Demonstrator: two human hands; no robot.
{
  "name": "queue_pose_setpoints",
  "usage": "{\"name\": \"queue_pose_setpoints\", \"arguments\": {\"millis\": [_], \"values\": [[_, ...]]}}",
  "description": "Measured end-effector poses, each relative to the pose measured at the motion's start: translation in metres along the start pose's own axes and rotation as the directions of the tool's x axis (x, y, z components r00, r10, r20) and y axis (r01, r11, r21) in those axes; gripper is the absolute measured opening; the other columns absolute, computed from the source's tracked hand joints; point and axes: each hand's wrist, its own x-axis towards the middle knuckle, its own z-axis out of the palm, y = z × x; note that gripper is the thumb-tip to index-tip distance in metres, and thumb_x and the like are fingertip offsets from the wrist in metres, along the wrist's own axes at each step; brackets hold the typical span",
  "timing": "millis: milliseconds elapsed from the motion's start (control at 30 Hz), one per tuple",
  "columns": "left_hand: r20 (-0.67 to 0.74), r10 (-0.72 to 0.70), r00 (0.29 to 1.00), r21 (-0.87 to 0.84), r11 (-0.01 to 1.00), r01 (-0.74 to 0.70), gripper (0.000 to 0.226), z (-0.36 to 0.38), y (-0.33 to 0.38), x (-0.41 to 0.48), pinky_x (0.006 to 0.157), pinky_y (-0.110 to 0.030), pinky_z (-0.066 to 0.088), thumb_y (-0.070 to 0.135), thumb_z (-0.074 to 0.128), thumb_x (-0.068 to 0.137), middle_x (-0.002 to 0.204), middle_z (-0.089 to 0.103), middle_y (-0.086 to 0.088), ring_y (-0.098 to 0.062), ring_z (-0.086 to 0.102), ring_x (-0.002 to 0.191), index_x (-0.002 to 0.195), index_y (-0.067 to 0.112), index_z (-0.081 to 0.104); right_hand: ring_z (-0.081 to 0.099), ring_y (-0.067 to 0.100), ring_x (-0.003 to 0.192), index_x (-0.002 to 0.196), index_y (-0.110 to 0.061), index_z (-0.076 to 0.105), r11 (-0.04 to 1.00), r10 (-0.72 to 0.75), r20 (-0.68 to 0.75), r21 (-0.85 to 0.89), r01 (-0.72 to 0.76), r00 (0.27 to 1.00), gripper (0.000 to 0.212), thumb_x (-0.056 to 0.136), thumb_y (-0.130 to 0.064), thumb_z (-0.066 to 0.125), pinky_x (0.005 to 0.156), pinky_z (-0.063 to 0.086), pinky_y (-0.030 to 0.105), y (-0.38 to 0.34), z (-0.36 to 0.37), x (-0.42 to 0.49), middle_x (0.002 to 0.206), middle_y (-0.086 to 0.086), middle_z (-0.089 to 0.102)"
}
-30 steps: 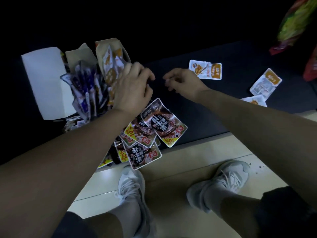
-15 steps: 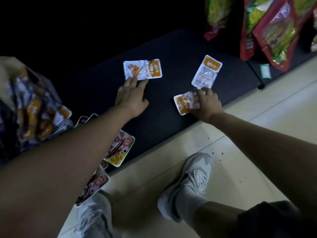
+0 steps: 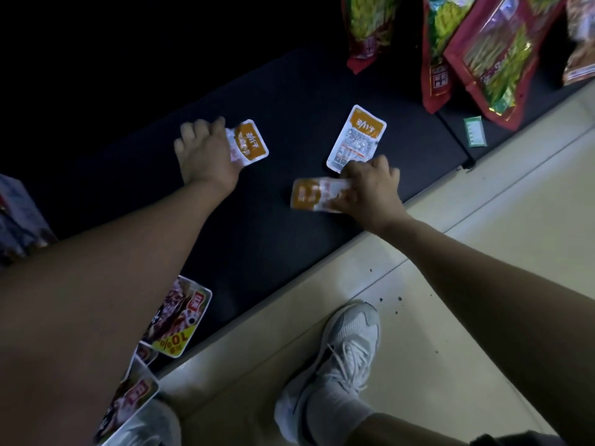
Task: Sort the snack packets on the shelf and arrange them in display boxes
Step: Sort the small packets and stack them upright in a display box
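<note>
Gathering loose sachets is the step, I judge: on the dark shelf the left hand grips one orange packet, the right hand holds a second packet, and next must lift the third packet lying flat beside its fingers.

We stood in a shop, a small grocery by the look of it. A low dark shelf ran along a pale tiled floor, stocked with goods: large red-and-green snack bags upright at the back, small orange packets lying loose, a green tag near the front edge — and packets with a yellow 10% sticker.
</note>
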Motion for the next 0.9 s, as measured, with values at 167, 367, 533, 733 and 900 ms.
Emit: {"name": "queue_pose_setpoints", "arguments": {"millis": [167, 367, 533, 733, 900], "values": [[0.067, -0.104, 0.992, -0.196, 0.974, 0.115, 0.061, -0.003, 0.003, -0.004, 0.097, -0.039, 0.037, 0.035, 0.076, 0.078, 0.127, 0.054, -0.012, -0.031, 0.046, 0.121, 0.125, 0.010, 0.048, 0.031, 0.034, 0.131, 0.115, -0.005, 0.058, 0.978, 0.174, -0.132, 0.141, -0.155, 0.976, 0.046, 0.085, -0.039, 0.069, 0.098, 0.029, 0.037, 0.010, 0.003, 0.022, 0.145, 0.012, 0.039], [0.130, -0.166, 0.977, -0.558, 0.803, 0.211, 0.046, -0.016, -0.006, -0.026, 0.081, -0.029, 0.047, 0.021, 0.073, 0.083, 0.117, 0.060, -0.005, -0.022, 0.060, 0.102, 0.119, 0.006, 0.049, 0.031, 0.027, 0.138, 0.144, -0.013, 0.039, 0.984, 0.103, -0.052, 0.154, -0.094, 0.993, 0.063, 0.089, -0.031, 0.065, 0.106, 0.025, 0.038, -0.015, 0.015, 0.025, 0.150, 0.006, 0.039], [0.117, -0.257, 0.959, -0.610, 0.744, 0.274, 0.040, -0.029, -0.031, -0.046, 0.084, -0.032, 0.050, 0.018, 0.067, 0.089, 0.121, 0.060, -0.008, -0.023, 0.061, 0.104, 0.122, 0.005, 0.048, 0.044, 0.027, 0.122, 0.134, -0.016, 0.050, 0.979, -0.167, 0.076, 0.130, 0.157, 0.983, 0.053, 0.085, -0.021, 0.068, 0.096, 0.028, 0.034, -0.066, 0.026, 0.021, 0.133, 0.006, 0.052], [0.185, -0.334, 0.924, -0.618, 0.691, 0.374, 0.038, -0.040, -0.073, -0.069, 0.089, -0.042, 0.052, 0.016, 0.060, 0.093, 0.125, 0.059, -0.013, -0.031, 0.062, 0.106, 0.127, 0.005, 0.045, 0.050, 0.029, 0.113, 0.123, -0.007, 0.055, 0.967, -0.132, 0.115, 0.232, 0.103, 0.985, 0.047, 0.081, -0.019, 0.072, 0.099, 0.042, 0.044, -0.112, 0.041, 0.016, 0.129, 0.009, 0.043], [0.260, -0.326, 0.909, -0.635, 0.651, 0.415, 0.037, -0.039, -0.091, -0.080, 0.084, -0.036, 0.048, 0.015, 0.055, 0.096, 0.127, 0.055, -0.015, -0.033, 0.059, 0.110, 0.129, 0.004, 0.042, 0.042, 0.034, 0.118, 0.130, -0.008, 0.047, 0.986, 0.018, 0.083, 0.163, -0.031, 0.996, 0.052, 0.084, -0.022, 0.068, 0.100, 0.043, 0.047, -0.136, 0.058, 0.014, 0.131, 0.016, 0.036]]}}
